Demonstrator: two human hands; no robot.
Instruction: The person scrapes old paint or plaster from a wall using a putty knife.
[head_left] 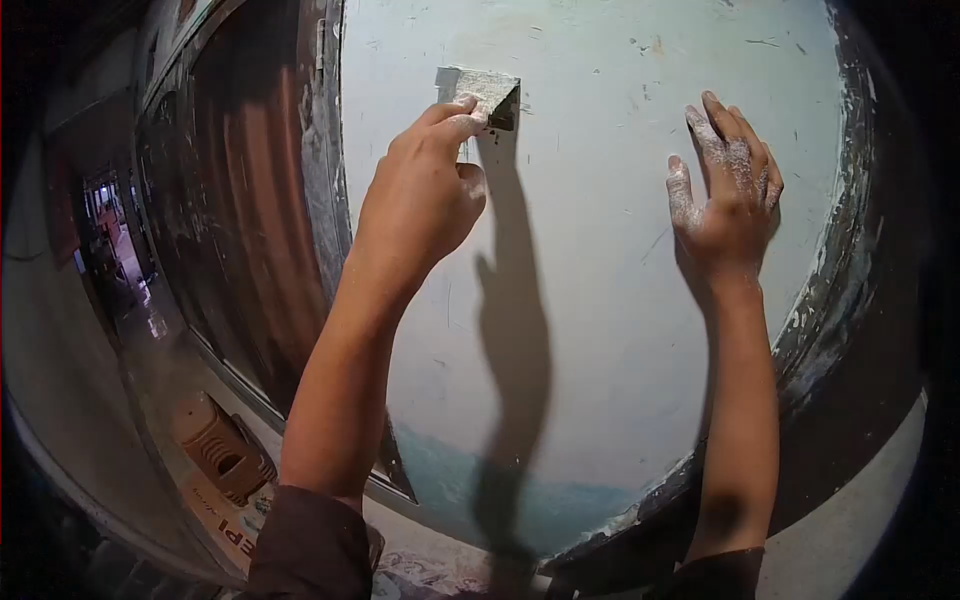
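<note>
Pale wall (600, 330): fills the middle and right of the view. The surface is scuffed and scratched, with a blue-green band along its lower part. Flaking dark paint runs down its right edge.

Brown corrugated panel (235, 200): stands left of the wall and runs away toward a dim passage at far left.

Orange perforated block (222, 450): lies on the floor at near left, below the panel and well apart from both hands. Printed sheet (235, 515): just beside the block, on its near side.

Left hand (425, 195): raised against the upper wall, fingers clenched round the lower edge of the grey flat pad (482, 92) and pressing it to the surface. The arm casts a long shadow down the wall to the right of itself.

Right hand (725, 190): released, lying flat on the wall with fingers spread and dusted white. It holds nothing and sits well right of the pad.

Nothing lies between the hands on the wall surface.
</note>
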